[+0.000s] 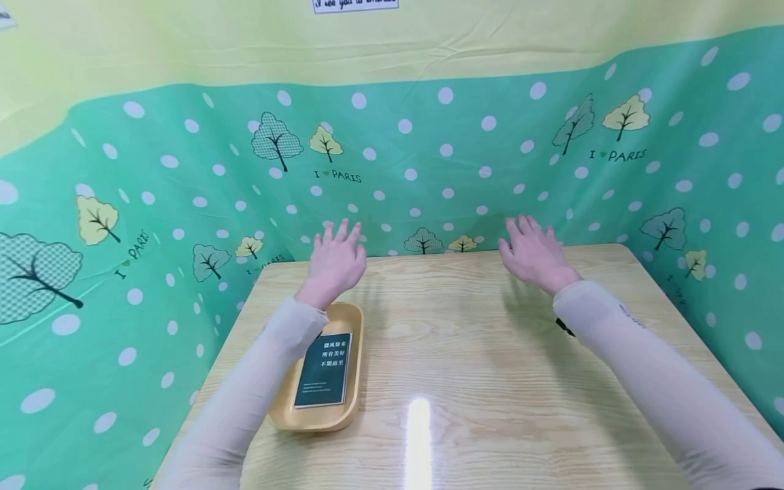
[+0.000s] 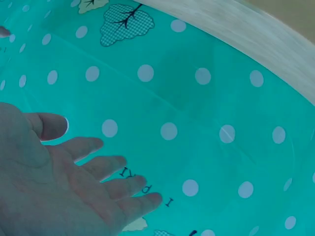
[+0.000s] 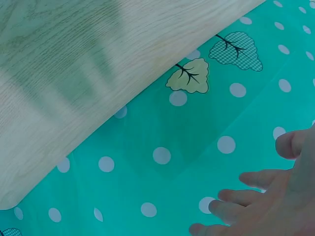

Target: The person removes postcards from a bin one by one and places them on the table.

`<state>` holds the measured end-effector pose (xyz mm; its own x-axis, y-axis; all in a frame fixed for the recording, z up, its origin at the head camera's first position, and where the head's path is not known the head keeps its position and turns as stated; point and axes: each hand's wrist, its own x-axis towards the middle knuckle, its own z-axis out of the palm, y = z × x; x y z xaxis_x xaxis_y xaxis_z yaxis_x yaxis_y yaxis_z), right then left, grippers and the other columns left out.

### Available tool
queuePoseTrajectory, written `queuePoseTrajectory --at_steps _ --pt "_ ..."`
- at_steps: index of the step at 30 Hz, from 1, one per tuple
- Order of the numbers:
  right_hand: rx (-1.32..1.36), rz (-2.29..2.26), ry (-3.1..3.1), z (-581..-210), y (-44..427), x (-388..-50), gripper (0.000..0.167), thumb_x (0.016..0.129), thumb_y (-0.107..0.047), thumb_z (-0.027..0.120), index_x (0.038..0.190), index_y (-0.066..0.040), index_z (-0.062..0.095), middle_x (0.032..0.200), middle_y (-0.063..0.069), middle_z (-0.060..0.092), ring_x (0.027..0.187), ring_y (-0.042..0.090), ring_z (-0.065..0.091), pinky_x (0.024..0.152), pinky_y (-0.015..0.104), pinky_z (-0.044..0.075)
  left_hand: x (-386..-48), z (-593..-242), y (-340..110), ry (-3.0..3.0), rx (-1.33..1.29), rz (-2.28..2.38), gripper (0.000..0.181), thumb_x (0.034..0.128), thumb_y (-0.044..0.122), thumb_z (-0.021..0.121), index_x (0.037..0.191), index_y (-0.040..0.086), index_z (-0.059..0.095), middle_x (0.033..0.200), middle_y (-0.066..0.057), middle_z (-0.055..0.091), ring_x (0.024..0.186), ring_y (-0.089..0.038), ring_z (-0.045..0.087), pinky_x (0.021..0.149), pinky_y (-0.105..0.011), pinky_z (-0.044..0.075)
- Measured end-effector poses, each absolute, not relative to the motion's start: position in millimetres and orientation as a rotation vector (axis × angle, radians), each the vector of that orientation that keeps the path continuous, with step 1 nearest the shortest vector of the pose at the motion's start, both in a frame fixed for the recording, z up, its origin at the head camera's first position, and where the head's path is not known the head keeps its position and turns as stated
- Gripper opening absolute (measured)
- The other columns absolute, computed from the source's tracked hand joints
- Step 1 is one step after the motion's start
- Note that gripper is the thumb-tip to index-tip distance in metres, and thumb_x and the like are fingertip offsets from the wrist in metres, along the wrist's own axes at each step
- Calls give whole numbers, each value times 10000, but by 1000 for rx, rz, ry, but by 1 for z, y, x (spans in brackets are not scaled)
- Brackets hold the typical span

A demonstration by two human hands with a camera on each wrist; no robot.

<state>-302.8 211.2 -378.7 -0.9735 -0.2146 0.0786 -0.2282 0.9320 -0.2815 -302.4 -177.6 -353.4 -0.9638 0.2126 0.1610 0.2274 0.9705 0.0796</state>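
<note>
Both hands reach out over the far part of the wooden table (image 1: 453, 340), fingers spread and nothing in them. My left hand (image 1: 335, 262) is above the table's far left, just beyond a tan tray (image 1: 358, 381). In the left wrist view the left palm (image 2: 54, 191) shows bare, with the fingers extended. My right hand (image 1: 534, 252) hovers over the far right, and its shadow falls on the wood. The right wrist view shows the right hand (image 3: 266, 201) with its fingers apart. Inside the tray lies a dark green booklet (image 1: 324, 371) with white print, partly covered by the left sleeve.
A green polka-dot curtain (image 1: 429, 170) with tree prints hangs behind the table and along both sides. Its upper part (image 1: 245, 47) is pale yellow. A bright light reflection (image 1: 419, 435) streaks the near tabletop.
</note>
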Motion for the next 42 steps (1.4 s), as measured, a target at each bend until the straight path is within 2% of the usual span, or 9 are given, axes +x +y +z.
queuePoseTrajectory --at_steps 10,13,17,21,23,25,30,36,42 --pt "389 506 -3038 -375 203 -300 724 1125 -448 203 1648 50 144 1682 343 84 1552 528 51 1213 702 11 -295 -357 -188 -2980 -317 -197 627 1103 361 208 1663 92 290 1714 -193 209 1575 -468 83 1230 -678 99" --pt "406 535 -3033 -373 198 -297 723 1127 -449 217 1649 46 148 1686 334 84 1557 516 42 1219 686 -8 -292 -357 -191 -2988 -288 -207 632 1104 371 223 1659 76 295 1702 -203 241 1565 -479 135 1225 -688 105" --pt "404 554 -3030 -370 191 -294 704 1130 -431 249 1654 31 156 1694 318 79 1566 496 29 1215 684 -29 -287 -357 -198 -2979 -235 -209 636 1106 370 229 1628 23 343 1648 -230 353 1515 -488 280 1208 -700 164" --pt "404 590 -3035 -367 183 -290 685 1123 -361 353 1653 29 163 1693 318 87 1567 490 43 1210 693 -12 -282 -357 -207 -2924 -214 -239 587 1105 340 251 1373 -47 601 1355 -257 611 1288 -484 537 1101 -666 373" --pt "416 617 -3031 -365 178 -287 691 1105 -314 419 1648 39 178 1687 325 109 1563 496 68 1209 700 14 -279 -359 -212 -2904 -204 -273 558 1106 329 263 1216 -61 648 1181 -250 646 1152 -474 602 1005 -637 459" --pt "425 634 -3026 -363 173 -285 697 1086 -284 466 1642 41 201 1683 323 141 1559 498 105 1212 700 44 -276 -360 -219 -2900 -188 -304 539 1106 320 276 1153 -76 640 1097 -250 631 1077 -474 621 930 -619 504" --pt "434 673 -3014 -359 162 -280 680 1068 -257 483 1636 32 244 1677 301 207 1550 488 170 1215 698 91 -268 -363 -235 -2941 -138 -366 528 1099 296 288 1228 -123 584 1124 -292 616 1047 -468 623 902 -610 524" --pt "466 756 -3000 -361 149 -278 644 1081 -265 479 1620 33 292 1635 298 319 1505 493 293 1204 678 217 -255 -366 -251 -3010 -37 -431 550 1089 300 295 1319 -130 549 1077 -288 618 887 -418 612 750 -548 535" --pt "484 815 -2991 -373 135 -271 614 1080 -267 494 1606 13 345 1621 271 368 1469 460 382 1171 614 351 -242 -376 -269 -3114 27 -307 576 1096 303 306 1343 -169 525 1161 -355 615 954 -466 632 790 -571 559"
